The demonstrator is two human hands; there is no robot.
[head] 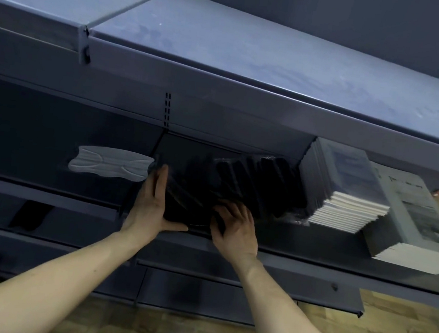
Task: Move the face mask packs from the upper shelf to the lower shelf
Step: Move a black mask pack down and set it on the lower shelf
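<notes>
Pressing flat-fingered, the left hand [150, 207] and curled right hand [233, 226] clamp black mask packs [238, 185] on the shelf [313, 242].

Looks like a shop: grey metal gondola shelves [225, 57] w/ slotted uprights [166, 109], stacked booklets [345, 202] and wrapped mask packs [252, 181] set out on them, wood-look floor [358, 332].

Single head view, tilted, looks close at the dark shelf [247, 101].
</notes>
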